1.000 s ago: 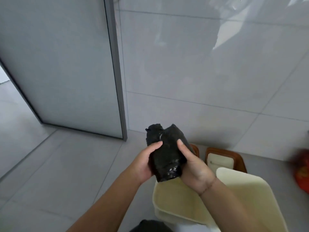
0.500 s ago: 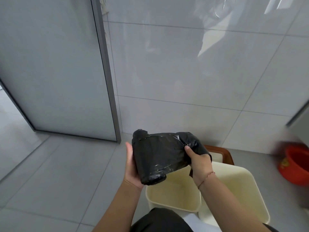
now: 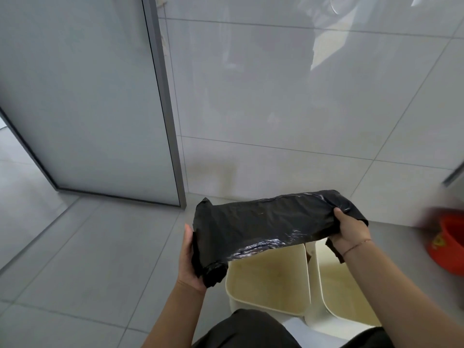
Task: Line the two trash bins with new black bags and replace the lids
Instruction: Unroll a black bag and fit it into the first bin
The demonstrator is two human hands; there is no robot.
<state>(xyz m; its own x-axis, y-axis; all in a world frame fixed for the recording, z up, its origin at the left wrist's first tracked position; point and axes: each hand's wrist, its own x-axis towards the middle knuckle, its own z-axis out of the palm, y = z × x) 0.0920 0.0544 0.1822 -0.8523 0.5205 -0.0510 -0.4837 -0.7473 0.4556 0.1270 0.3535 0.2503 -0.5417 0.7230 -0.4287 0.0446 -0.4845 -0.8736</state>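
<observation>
Above two cream bins, a black bag (image 3: 263, 227) is stretched sideways between both hands. From the head view, the left hand (image 3: 189, 262) is closed around the bag's rolled lower-left end, and the right hand (image 3: 350, 232) pinches its bunched right end. Both the left bin (image 3: 268, 285) and the right bin (image 3: 344, 295) stand unlined and lidless on the grey tiled floor (image 3: 100, 259), touching side by side. A red basin (image 3: 449, 247) sits near the wall at far right.
</observation>
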